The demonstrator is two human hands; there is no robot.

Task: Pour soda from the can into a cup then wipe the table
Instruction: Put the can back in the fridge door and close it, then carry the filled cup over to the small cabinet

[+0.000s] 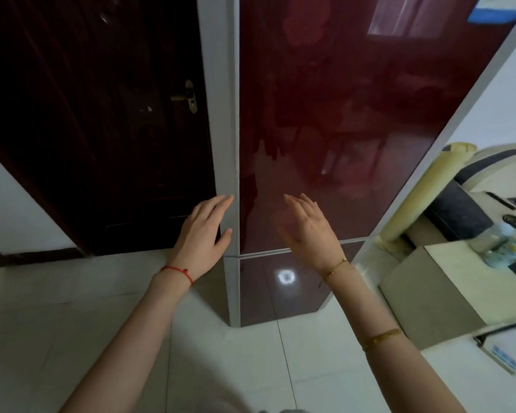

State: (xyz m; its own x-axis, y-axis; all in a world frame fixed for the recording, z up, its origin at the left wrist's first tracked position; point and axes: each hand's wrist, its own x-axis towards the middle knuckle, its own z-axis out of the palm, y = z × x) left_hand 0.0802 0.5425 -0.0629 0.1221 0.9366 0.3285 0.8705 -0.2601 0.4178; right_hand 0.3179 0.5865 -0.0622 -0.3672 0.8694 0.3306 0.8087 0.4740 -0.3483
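Your left hand (200, 242) lay flat, fingers straight, on the fridge (340, 129) edge; your right hand (309, 231) hovered open, holding nothing.

Bare forearms, no sleeves; red string bracelet (178, 271) on left wrist, thin gold bracelet (334, 268) on right wrist, gold band (380, 338) on right forearm.

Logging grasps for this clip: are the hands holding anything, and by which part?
Nothing is held. The left hand lies open at the fridge door's edge; the right hand hovers open before it.
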